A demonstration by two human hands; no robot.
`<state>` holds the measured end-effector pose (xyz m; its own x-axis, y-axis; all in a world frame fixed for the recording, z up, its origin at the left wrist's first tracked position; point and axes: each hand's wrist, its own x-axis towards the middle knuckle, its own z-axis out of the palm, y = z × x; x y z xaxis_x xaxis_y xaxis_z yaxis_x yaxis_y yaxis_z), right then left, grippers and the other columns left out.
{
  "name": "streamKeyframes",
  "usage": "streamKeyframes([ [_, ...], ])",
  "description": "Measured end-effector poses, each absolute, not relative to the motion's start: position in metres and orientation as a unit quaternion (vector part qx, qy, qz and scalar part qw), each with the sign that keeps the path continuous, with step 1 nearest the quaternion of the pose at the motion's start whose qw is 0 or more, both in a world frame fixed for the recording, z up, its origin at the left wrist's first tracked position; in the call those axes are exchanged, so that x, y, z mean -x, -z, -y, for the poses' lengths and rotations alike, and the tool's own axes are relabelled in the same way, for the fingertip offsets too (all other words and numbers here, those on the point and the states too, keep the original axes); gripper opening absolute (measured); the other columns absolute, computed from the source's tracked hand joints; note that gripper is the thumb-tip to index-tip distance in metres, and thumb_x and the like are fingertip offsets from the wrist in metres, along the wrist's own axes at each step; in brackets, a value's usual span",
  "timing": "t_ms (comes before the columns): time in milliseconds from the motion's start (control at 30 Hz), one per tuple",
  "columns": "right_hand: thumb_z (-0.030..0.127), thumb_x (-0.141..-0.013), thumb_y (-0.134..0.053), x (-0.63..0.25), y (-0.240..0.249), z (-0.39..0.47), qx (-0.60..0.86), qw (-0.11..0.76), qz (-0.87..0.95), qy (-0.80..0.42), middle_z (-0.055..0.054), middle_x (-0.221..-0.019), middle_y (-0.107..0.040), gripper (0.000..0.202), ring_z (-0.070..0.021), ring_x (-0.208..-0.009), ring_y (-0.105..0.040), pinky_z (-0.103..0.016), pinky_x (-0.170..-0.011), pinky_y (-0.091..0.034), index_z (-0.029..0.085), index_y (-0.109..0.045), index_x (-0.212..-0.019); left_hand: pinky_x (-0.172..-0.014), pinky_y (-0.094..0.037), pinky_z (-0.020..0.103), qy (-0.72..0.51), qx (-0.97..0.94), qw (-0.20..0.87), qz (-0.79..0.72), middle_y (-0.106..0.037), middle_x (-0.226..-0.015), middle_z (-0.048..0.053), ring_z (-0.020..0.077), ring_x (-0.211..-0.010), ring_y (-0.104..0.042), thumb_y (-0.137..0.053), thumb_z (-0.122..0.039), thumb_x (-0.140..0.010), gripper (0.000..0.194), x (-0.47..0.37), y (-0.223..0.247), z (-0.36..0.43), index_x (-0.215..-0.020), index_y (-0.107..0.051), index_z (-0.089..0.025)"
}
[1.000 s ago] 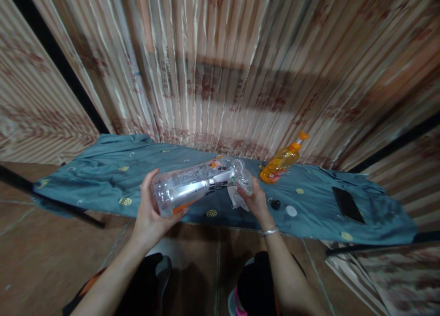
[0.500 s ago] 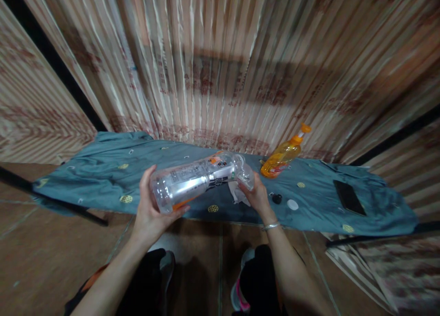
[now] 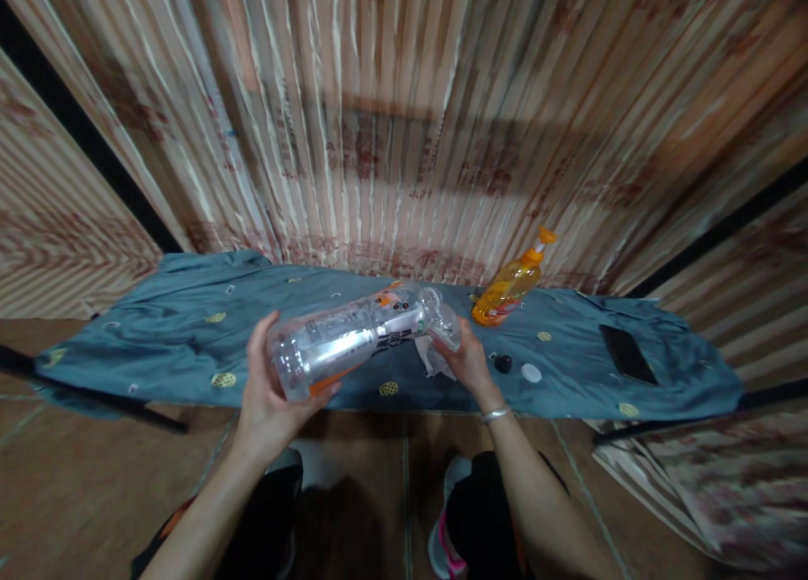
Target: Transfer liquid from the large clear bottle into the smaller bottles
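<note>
My left hand (image 3: 268, 407) is wrapped around the base end of the bottle (image 3: 341, 344), with the fingers clamped on its far side and the thumb on the near side. The bottle lies slantwise in the air above the cloth (image 3: 164, 327), its neck pointing to the right; from this view I cannot tell if the neck is lower than the base. Below the neck, a white scrap (image 3: 435, 365) rests on the cloth. At the neck is a clear piece, perhaps a small cup (image 3: 446, 323), and my right hand (image 3: 470, 361) has its fingers closed around it. The neck and the cup overlap in view, but whether they really touch I cannot tell. To hold them well, I think I should keep both in one line, press only lightly because such thin plastic can bend, and let the left palm carry most of the weight. About what is inside: in the bottle I see silver shine, black letters and some orange, but no sure line of liquid. The cup also shows nothing that I can name. Farther right, just behind a black cap (image 3: 502, 364), the soap bottle (image 3: 505, 294) leans in my view, with yellow-orange liquid under its orange pump top. Beside the cap lies a white disc (image 3: 531, 372), and well apart, at the right, a dark phone (image 3: 628, 354).
</note>
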<state>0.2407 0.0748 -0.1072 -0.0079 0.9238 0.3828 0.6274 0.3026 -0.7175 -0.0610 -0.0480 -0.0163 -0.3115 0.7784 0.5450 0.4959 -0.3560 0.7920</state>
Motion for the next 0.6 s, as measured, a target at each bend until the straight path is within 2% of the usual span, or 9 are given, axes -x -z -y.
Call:
streamKeyframes([
  [200,0.033,-0.082,-0.069,-0.2395,0.1054,-0.0729,0.558,0.425,0.692,-0.169,-0.011,-0.122,-0.071,0.054,-0.0291,-0.110,-0.069,-0.043,-0.094,-0.055,0.021,-0.053,-0.133,-0.101,-0.053,0.063,-0.592,-0.574,0.155,-0.545,-0.063,-0.126,0.008,0.0377,-0.115,-0.066,-0.093,-0.037,-0.054,0.108,0.0624,0.0152,0.0475,-0.145,-0.036,-0.033],
  [333,0.031,-0.081,-0.070,-0.2396,0.1054,-0.0731,0.558,0.429,0.690,-0.167,-0.010,-0.118,-0.072,0.053,-0.0279,-0.106,-0.071,-0.042,-0.092,-0.056,0.022,-0.054,-0.131,-0.101,-0.053,0.065,-0.590,-0.581,0.140,-0.544,-0.062,-0.125,0.008,0.0383,-0.113,-0.065,-0.092,-0.033,-0.054,0.107,0.0624,0.0185,0.0471,-0.146,-0.036,-0.034],
  [467,0.034,-0.082,-0.069,-0.2396,0.1045,-0.0727,0.560,0.429,0.687,-0.170,-0.012,-0.120,-0.072,0.054,-0.0297,-0.108,-0.070,-0.044,-0.093,-0.056,0.020,-0.053,-0.131,-0.105,-0.049,0.067,-0.577,-0.583,0.129,-0.557,-0.059,-0.129,0.010,0.0386,-0.117,-0.063,-0.092,-0.039,-0.056,0.109,0.0660,0.0227,0.0451,-0.149,-0.034,-0.033],
  [600,0.036,-0.082,-0.070,-0.2396,0.1035,-0.0717,0.563,0.428,0.684,-0.181,-0.012,-0.121,-0.071,0.055,-0.0299,-0.108,-0.070,-0.045,-0.094,-0.055,0.020,-0.053,-0.132,-0.102,-0.051,0.066,-0.592,-0.582,0.130,-0.542,-0.062,-0.125,0.009,0.0369,-0.112,-0.066,-0.093,-0.046,-0.052,0.113,0.0661,0.0216,0.0419,-0.148,-0.036,-0.032],
])
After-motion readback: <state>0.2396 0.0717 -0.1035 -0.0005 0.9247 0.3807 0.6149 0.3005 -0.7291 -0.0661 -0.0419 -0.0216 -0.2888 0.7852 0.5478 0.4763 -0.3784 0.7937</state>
